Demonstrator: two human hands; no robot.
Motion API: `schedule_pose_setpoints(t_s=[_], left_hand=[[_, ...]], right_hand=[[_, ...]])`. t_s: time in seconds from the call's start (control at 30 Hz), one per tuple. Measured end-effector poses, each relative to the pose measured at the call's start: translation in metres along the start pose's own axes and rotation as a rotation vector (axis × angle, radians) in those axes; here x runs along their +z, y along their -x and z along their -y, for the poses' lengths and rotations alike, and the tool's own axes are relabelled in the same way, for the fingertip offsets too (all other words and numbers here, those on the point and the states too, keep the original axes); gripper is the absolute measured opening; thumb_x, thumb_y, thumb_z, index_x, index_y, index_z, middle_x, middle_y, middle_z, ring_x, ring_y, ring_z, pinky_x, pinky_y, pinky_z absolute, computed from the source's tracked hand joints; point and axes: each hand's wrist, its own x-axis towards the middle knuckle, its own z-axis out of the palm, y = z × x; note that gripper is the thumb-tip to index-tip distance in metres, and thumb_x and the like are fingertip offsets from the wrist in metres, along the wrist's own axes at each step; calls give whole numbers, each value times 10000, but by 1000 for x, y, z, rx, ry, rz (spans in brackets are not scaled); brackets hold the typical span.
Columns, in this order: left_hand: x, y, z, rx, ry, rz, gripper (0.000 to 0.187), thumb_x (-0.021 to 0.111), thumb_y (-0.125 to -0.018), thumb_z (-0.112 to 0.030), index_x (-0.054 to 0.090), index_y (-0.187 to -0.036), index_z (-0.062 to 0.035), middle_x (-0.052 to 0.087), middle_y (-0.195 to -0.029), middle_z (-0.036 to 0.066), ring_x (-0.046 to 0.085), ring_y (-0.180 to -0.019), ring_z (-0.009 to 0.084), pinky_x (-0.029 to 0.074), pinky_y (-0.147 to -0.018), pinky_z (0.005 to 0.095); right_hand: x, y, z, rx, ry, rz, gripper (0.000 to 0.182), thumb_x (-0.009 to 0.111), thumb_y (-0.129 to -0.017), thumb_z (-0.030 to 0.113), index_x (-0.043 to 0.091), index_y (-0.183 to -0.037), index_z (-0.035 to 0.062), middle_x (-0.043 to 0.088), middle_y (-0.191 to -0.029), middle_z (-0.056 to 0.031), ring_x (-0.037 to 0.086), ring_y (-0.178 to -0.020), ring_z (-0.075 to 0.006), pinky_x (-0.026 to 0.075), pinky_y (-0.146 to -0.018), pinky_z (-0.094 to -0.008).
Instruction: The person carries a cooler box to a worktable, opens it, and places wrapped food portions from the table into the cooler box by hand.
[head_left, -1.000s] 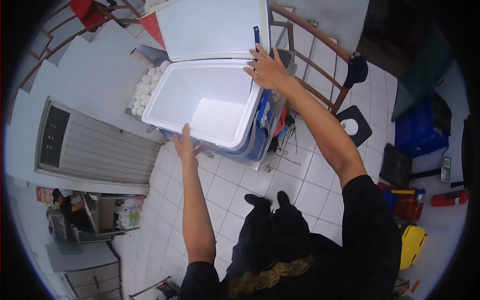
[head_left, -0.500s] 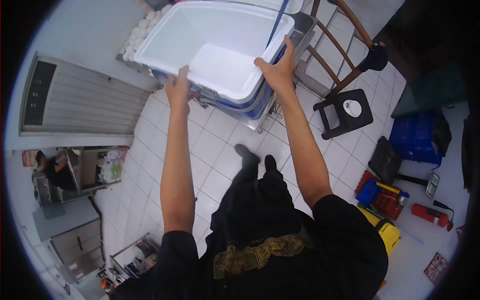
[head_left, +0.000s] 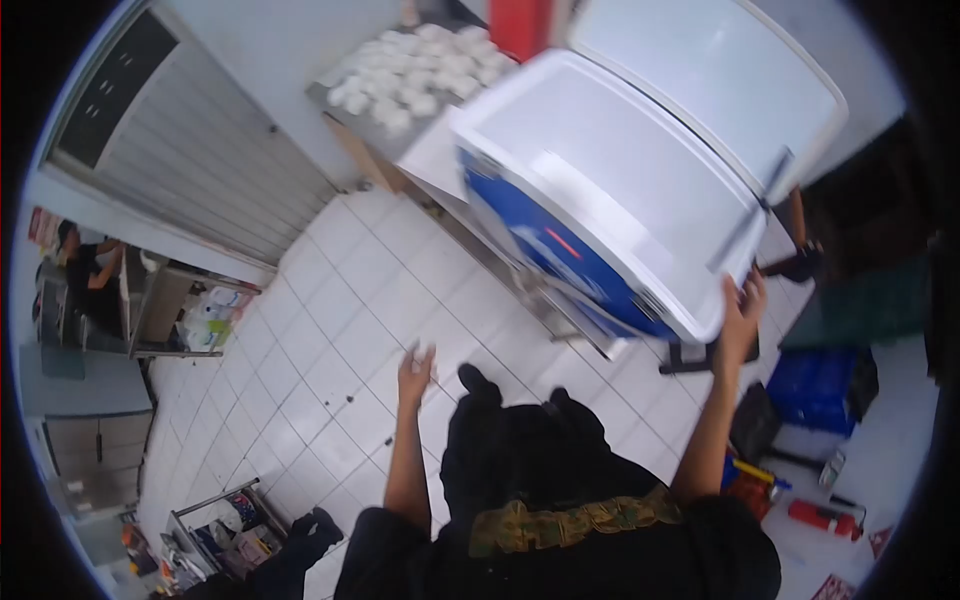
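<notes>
A large blue cooler box [head_left: 560, 235] with a white rim and a bare white inside stands tilted across the upper right of the head view. Its white lid [head_left: 715, 65] is swung open, joined along the far edge. My right hand [head_left: 740, 315] grips the rim at the near right corner. Away from the box, my left hand [head_left: 415, 377] hangs over the tiled floor with fingers apart and nothing in it. A dark strip [head_left: 755, 205], blurred, slants over the box's right end.
Many white rounded lumps [head_left: 420, 75] lie on a grey counter [head_left: 345, 105] beside the box. A red object [head_left: 520, 25] stands behind. Another person [head_left: 88, 275] is at far left. A wire rack [head_left: 235, 530], a blue crate [head_left: 815, 385] and a fire extinguisher [head_left: 825, 518] stand around.
My left hand has let go of the rim and dropped back. The view has turned, showing the cooler further right, with more of its lid and the counter visible. My right hand stays on the rim.
</notes>
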Motion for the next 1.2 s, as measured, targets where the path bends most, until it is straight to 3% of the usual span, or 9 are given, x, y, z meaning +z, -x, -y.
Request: schedule_pose_setpoints(t_s=[0.1,0.2,0.3,0.37,0.47,0.6,0.77,0.93,1.2], left_hand=[[-79,30,68,-370,73,-178,822,838,-804,-497,535,-1419,-42,675,-1081,190,699,-864,227,606,-635,346],[-141,51,104,-555,97,-292,811,848,-807,-460,526,-1416,-33,677,-1053,181,681,-798,213,602,-606,349],[-173,34,112,-664,135,-346,828,863,-798,-441,511,-1415,-17,687,-993,170,673,-780,213,595,-589,349],[-180,-5,100,-679,107,-258,855,854,-804,-464,478,-1444,-40,674,-1140,225,695,-892,279,609,-669,369],[-166,-98,75,-538,112,-193,809,857,-804,-443,520,-1418,-37,703,-1002,204,703,-815,232,596,-597,320],[-138,-228,-42,-277,42,19,857,816,-841,-472,445,-1496,-62,649,-1203,217,696,-958,251,589,-737,341],[-132,-357,-161,-20,-201,35,797,818,-846,-445,491,-1474,-80,670,-1177,215,700,-968,265,573,-796,363],[-157,-455,-253,69,-234,131,775,824,-852,-402,495,-1468,-68,679,-1147,200,695,-941,264,570,-793,369],[-147,-632,-386,278,-154,213,647,839,-851,-238,558,-1396,-31,680,-1062,152,681,-914,223,569,-766,330]], right_hand=[[18,28,53,-163,360,-283,666,788,-904,160,419,-1431,-12,579,-1318,-223,597,-1167,-283,471,-1018,-377],[90,64,152,-429,180,-349,551,803,-870,100,512,-1323,-18,596,-1282,-199,600,-1190,-304,489,-1010,-413],[180,107,213,-677,-280,-113,493,765,-863,-9,509,-1284,-18,635,-1185,-177,626,-1135,-281,511,-975,-413],[229,135,231,-716,-426,196,517,760,-839,-48,497,-1283,-10,647,-1154,-173,657,-1048,-273,530,-929,-379],[310,172,232,-583,-384,532,563,829,-800,28,523,-1272,-15,662,-1113,-158,674,-970,-222,544,-840,-337],[421,196,225,-198,-256,842,637,876,-777,129,538,-1305,14,661,-1076,-126,665,-917,-200,541,-792,-320],[550,161,211,77,-70,1030,682,864,-806,269,522,-1354,49,648,-1090,-133,644,-907,-207,536,-797,-316],[650,106,230,50,9,936,727,824,-841,318,473,-1414,40,628,-1101,-190,641,-944,-296,532,-854,-397],[726,46,245,294,155,723,760,810,-857,375,453,-1436,36,634,-1155,-203,636,-1004,-313,530,-883,-412]])
